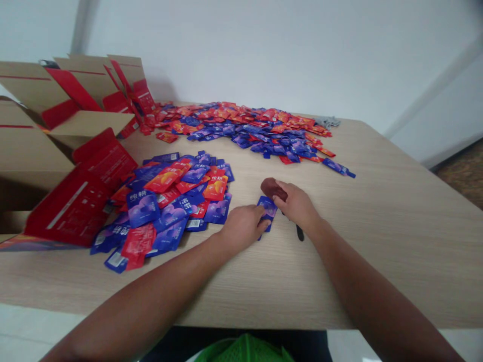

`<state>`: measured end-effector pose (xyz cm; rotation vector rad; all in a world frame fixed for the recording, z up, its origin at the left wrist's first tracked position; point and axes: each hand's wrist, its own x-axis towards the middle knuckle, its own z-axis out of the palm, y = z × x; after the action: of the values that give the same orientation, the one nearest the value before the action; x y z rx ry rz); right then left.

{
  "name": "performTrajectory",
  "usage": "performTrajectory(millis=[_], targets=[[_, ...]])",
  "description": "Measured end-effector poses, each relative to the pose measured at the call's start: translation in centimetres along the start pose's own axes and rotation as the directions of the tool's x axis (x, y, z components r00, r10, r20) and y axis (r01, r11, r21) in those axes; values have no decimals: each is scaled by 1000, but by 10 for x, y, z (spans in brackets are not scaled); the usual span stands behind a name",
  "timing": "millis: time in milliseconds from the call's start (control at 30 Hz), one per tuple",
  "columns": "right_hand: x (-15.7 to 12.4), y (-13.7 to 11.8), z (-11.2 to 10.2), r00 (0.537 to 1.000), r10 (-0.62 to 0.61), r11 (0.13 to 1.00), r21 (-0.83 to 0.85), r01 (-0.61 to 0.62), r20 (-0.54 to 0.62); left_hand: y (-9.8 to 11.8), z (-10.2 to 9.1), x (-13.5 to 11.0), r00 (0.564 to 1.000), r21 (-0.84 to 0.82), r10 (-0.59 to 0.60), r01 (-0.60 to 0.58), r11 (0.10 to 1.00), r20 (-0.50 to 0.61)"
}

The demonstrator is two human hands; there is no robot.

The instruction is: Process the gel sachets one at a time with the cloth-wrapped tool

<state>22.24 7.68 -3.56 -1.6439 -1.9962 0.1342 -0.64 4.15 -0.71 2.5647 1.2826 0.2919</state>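
My left hand [241, 227] rests on the wooden table [377, 226] with fingers curled, pressing a small blue sachet [267, 207] at its near edge. My right hand [296, 203] is closed over the same sachet from the right and also grips a dark reddish-brown tool [272, 188] whose rounded head sticks out past the fingers; a thin black part [299, 233] shows below the wrist. A near pile of blue and red sachets [169, 201] lies just left of my left hand.
A larger spread of red and blue sachets [256, 128] lies across the far side of the table. Open cardboard boxes with red flaps [71, 151] stand at the left. A grey cloth [327, 120] sits at the far pile's right end. A green item [245, 349] shows below the table edge.
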Motion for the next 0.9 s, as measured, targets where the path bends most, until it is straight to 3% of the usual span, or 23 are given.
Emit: performTrajectory(millis=[200,367,567,700,900], targets=[[-2,-9,-7,994,7,999,34,-4,-105,1,-1,-1,1000,9,7,-7,1000,2],[-5,-20,-11,979,-104,977,167,133,-174,0,-1,-1,1000,-10,21,-21,1000,-11],[-7,-23,-8,946,-311,930,235,283,90,0,-1,-1,1000,-15,12,-13,1000,-26],[-4,-18,-6,963,-240,958,186,216,120,0,0,-1,999,-26,20,-21,999,-31],[0,-3,-2,997,-64,994,87,60,43,0,0,-1,1000,-16,8,-8,1000,-2]])
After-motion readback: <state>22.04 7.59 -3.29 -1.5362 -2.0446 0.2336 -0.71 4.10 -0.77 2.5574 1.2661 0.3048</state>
